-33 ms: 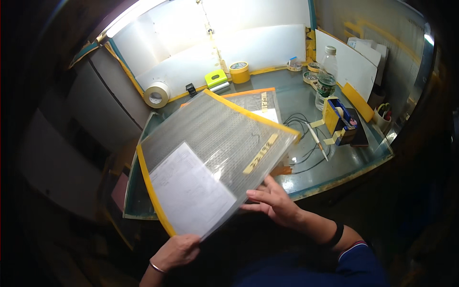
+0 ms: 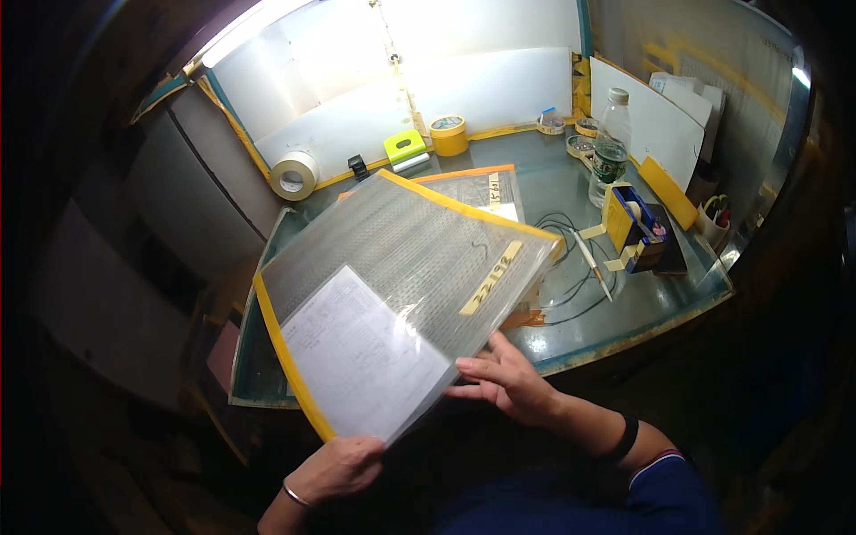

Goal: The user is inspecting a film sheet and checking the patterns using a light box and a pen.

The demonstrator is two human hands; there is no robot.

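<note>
A large clear plastic sleeve (image 2: 401, 236) with yellow-taped edges is held up, tilted, over the near left of the table. Inside it lie a dark, finely patterned sheet and a white printed paper (image 2: 361, 352). A pale tape label (image 2: 491, 279) with handwriting sits near its right edge. My left hand (image 2: 341, 465) is closed on the sleeve's lower corner. At the lower right edge, my right hand (image 2: 510, 383) holds the sleeve between thumb and fingers; some of its fingertips are hidden beneath. A second sleeve (image 2: 477, 185) with an orange edge lies partly covered behind it.
On the glass-topped table (image 2: 660, 308) are a white-handled pen-like tool (image 2: 592, 264) with a dark cord, a blue-yellow tape dispenser (image 2: 631, 223) and a plastic bottle (image 2: 612, 147). Tape rolls (image 2: 293, 175) and a green hole punch (image 2: 405, 146) stand along the back.
The sleeve's lower part and the white paper have shifted slightly right. My left hand has moved a little right with the corner; my right hand has barely moved.
</note>
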